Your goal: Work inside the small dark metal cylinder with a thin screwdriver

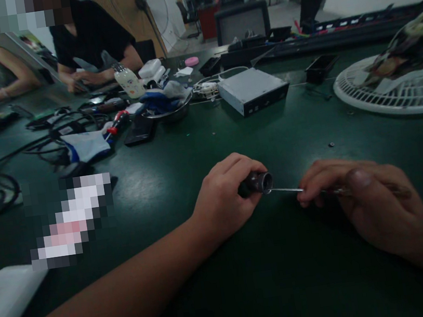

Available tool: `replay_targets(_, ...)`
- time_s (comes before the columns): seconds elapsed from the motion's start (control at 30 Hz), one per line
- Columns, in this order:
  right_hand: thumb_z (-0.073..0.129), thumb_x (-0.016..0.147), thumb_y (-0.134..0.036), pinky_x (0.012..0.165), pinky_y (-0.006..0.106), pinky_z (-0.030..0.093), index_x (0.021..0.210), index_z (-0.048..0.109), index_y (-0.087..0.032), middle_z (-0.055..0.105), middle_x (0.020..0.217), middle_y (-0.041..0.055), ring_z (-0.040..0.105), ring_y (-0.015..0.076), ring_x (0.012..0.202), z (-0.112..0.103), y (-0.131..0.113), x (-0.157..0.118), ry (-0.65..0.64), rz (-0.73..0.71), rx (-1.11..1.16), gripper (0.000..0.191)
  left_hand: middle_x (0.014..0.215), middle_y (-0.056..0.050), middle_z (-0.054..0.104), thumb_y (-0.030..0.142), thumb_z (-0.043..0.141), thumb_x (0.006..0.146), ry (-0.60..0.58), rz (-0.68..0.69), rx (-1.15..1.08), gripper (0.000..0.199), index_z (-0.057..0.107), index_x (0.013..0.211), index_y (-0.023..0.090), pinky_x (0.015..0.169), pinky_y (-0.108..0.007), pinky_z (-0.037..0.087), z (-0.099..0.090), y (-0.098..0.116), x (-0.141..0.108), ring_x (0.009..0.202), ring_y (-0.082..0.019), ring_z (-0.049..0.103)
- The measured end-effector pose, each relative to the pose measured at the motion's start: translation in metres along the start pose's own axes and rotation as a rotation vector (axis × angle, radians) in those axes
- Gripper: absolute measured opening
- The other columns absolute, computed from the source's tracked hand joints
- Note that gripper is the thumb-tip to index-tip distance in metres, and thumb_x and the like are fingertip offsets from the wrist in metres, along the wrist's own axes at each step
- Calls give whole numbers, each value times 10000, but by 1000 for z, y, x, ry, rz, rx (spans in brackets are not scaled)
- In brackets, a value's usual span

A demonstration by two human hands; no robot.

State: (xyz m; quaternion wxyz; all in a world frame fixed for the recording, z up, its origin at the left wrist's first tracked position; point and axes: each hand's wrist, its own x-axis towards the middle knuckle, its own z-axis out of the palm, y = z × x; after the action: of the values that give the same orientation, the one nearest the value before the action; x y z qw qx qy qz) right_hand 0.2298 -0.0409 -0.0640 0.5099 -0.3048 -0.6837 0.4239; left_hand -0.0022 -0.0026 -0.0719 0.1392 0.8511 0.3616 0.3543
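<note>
Wrapped in the fingers of my left hand (225,198) is a dark cylindrical part (259,181), its round hollow end facing right. My right hand (370,199) is closed around the handle of a screwdriver (287,190), whose thin metal shaft points left. The shaft's tip meets the lower rim of the hollow end; whether it goes inside I cannot tell. Most of the cylinder's body is hidden by my left fingers. Beyond my right hand, a small dark ring-like piece (331,145) lies on the green table (180,157).
A silver disc drive (253,89) sits further back. At the right is a white fan grille (395,96). Black cables (5,177), a red-and-black screwdriver (117,122), a dark phone-like slab (140,130) and a bowl with cloth (171,112) lie left. Two people sit across the table.
</note>
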Motion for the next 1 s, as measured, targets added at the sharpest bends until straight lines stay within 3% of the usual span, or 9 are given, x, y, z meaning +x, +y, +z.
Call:
replay_targets(0.17,504,1032,-413,554,324,490,895,813,-204,709,799,97,649,206,678,2,2,-4,98,36,-6,397,995,-37,698,83,694,800,0,-6,5,228,667,999,191,805,-302,539,0,2,-2,924,-168,653)
replay_targets(0.3,474,1040,-365,559,325,491,997,810,-209,723,877,107,677,214,733,1,4,-5,30,20,32,373,996,-38,698,90,689,805,-2,-9,-1,221,668,999,193,800,-302,537,0,1,-2,917,-166,650)
replay_targets(0.5,464,1045,-356,555,319,488,961,804,-201,729,845,104,662,194,682,-1,1,-1,-50,1,19,384,992,-35,694,97,695,812,8,5,-8,208,668,998,185,797,-298,532,-1,0,0,913,-161,644)
replay_targets(0.73,467,1052,-374,521,295,462,909,801,-196,707,789,92,641,183,648,2,2,-5,90,56,-33,404,985,-34,696,90,698,800,9,-3,1,216,673,993,183,790,-288,532,-1,0,-2,901,-158,646)
replay_targets(1.0,458,1044,-345,529,307,474,943,800,-199,727,857,103,663,190,661,-1,1,-1,-39,21,18,385,984,-32,696,85,698,797,18,-9,5,224,667,991,192,794,-289,530,-1,1,-1,910,-162,651)
